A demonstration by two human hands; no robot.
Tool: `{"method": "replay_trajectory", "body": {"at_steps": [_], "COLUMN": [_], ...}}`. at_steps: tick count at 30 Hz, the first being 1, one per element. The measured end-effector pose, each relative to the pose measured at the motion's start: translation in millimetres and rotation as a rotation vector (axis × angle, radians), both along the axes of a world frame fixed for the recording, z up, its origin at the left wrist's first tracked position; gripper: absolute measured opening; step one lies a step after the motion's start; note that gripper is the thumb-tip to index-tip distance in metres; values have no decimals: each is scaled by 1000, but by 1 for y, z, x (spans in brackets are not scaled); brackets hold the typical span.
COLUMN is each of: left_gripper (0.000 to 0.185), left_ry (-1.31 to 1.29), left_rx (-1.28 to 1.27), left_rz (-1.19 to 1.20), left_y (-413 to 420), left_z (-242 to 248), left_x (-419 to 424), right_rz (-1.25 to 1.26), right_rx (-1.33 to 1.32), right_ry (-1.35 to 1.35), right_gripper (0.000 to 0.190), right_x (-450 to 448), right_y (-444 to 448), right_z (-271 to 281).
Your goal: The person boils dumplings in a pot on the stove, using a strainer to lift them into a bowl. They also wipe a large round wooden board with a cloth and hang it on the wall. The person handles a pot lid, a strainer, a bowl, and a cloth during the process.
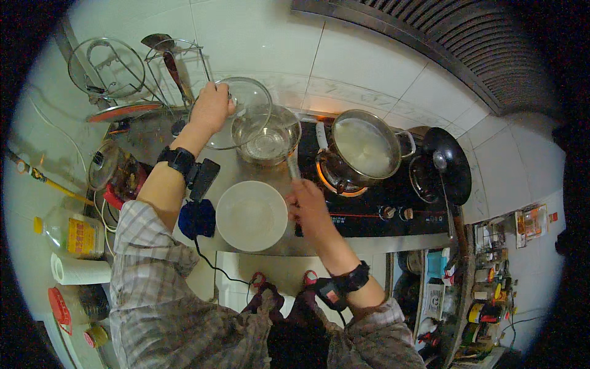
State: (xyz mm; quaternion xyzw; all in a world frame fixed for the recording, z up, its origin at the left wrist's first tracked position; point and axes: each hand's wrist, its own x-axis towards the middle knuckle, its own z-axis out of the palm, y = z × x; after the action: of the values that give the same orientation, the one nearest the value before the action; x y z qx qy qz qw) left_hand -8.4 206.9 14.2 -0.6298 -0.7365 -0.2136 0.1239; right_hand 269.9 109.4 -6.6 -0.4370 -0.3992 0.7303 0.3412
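Observation:
My left hand point(212, 108) grips the knob of a clear glass lid point(256, 94), which is held tilted over the left side of a steel saucepan point(267, 143). The inside of this saucepan is partly seen through the glass. My right hand point(311, 205), somewhat blurred, is closed around the end of the saucepan's pale handle point(293, 166). Just left of that hand, near the counter's front edge, sits a white bowl point(251, 217). On the lit left burner stands a steel pot point(366, 145) holding cloudy liquid with pale pieces.
A black wok point(449, 161) with a metal ladle point(440, 163) sits at the hob's right. Orange glow shows under the pot. Left are a blue cloth point(198, 219), a lidded red pot point(124, 170), a lid rack point(159, 99) and an oil jug point(73, 233). A range hood point(428, 41) overhangs.

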Motion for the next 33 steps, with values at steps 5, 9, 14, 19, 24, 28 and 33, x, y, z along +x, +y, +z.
{"method": "replay_trajectory", "body": {"at_steps": [5,9,14,19,24,28,33], "left_gripper": [28,33,28,30,37,50,68], "left_ry": [-10,-15,-39,-59,-13,-49,-41], "left_rx": [-21,-90,-179,-231,-265,-374,-370], "left_rz": [-35,-82,-66,15,-7,-68,-112], "left_y": [17,39,54,70,68,59,43], "left_z": [-3,-26,-63,-85,-87,-76,-68], "left_x": [13,39,73,82,77,73,71], "right_rz": [-69,-226,-201,-190,-31,47,104], "right_rx": [184,340,86,626,899,1000,1101], "right_ry": [85,-46,-5,-799,-1240,-1384,-1601], "right_gripper": [28,34,25,36,57,58,60], "right_x": [53,105,196,258,281,277,268], "right_y": [5,-17,13,31,47,63,69], "right_z": [42,61,68,35,33,36,37]}}
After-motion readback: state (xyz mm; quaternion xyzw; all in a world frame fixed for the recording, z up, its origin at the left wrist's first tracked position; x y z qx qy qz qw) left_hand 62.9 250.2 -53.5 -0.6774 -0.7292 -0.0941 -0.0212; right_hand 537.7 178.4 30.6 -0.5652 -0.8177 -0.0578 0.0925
